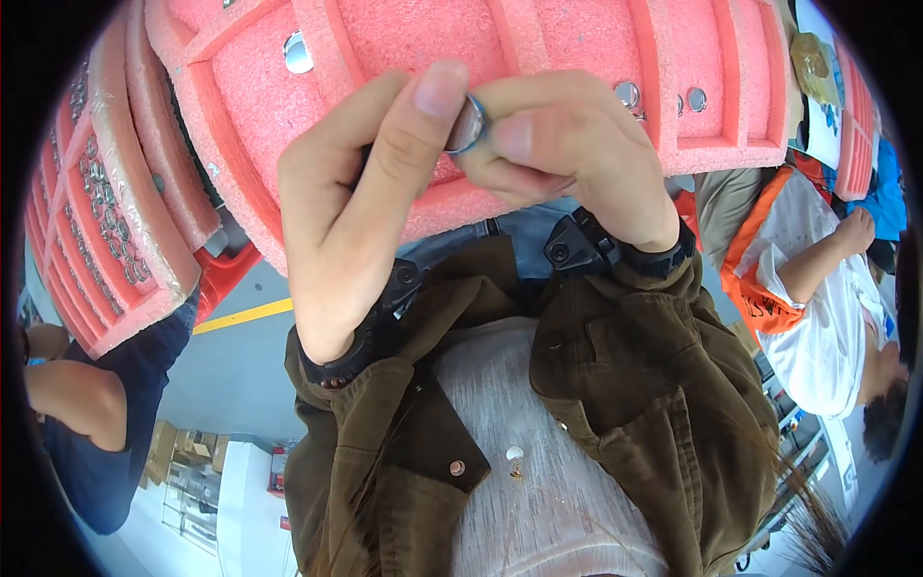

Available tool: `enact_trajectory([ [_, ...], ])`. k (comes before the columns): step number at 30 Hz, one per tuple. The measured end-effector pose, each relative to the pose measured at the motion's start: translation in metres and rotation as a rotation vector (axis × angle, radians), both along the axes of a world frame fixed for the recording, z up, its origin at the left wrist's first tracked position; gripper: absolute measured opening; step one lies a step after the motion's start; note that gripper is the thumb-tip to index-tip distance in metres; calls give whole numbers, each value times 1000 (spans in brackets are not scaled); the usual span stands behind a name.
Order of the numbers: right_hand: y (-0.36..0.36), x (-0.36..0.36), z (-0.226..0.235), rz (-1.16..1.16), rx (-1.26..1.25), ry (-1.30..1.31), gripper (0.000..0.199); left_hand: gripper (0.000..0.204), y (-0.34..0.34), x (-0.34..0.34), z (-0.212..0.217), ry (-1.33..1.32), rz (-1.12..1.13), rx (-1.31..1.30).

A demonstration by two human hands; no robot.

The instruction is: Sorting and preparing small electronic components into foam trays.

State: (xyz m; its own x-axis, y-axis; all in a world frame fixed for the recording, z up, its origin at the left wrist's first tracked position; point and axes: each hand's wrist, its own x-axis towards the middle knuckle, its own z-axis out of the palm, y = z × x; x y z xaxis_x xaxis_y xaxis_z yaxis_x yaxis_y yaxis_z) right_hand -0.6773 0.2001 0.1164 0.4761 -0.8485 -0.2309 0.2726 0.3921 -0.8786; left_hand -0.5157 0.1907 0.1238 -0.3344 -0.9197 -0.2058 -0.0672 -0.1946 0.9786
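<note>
Above the near edge of a pink foam tray [433,210], both my hands pinch one small round shiny metal disc [467,127] with a bluish rim. My left hand [361,168] grips it from the left, thumb along its edge. From the other side, my right hand [577,135] closes its bent fingers on it. The fingers hide part of the disc, so its exact kind cannot be made out. Beyond my hands, a similar shiny disc [298,53] lies in a left compartment. Another round piece [628,93] rests in the tray to the right.
On the left, a second pink foam tray [144,240] holds many small metal parts, with a person's arm [82,399] below it. A co-worker in a white and orange top [817,288] is on the right. A plastic bag [812,67] lies at the far right.
</note>
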Motion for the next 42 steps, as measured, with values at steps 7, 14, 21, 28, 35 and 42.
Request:
enact_trajectory([
  [7, 2, 3, -2, -9, -18, 35, 38, 29, 0, 1, -1, 42, 12, 10],
  [14, -1, 0, -3, 34, -40, 72, 37, 29, 1, 3, 1, -7, 20, 24],
  [21, 1, -2, -5, 39, -58, 34, 30, 26, 1, 8, -2, 166, -19, 59],
  [28, 1, 0, -6, -6, -35, -111, 17, 30, 0, 4, -1, 71, 15, 68],
  [35, 1, 2, -4, -54, -45, -127, 19, 28, -1, 6, 1, -17, 6, 35],
  [42, 1, 1, -8, -97, -59, -106, 21, 29, 0, 4, -3, -72, 36, 10],
])
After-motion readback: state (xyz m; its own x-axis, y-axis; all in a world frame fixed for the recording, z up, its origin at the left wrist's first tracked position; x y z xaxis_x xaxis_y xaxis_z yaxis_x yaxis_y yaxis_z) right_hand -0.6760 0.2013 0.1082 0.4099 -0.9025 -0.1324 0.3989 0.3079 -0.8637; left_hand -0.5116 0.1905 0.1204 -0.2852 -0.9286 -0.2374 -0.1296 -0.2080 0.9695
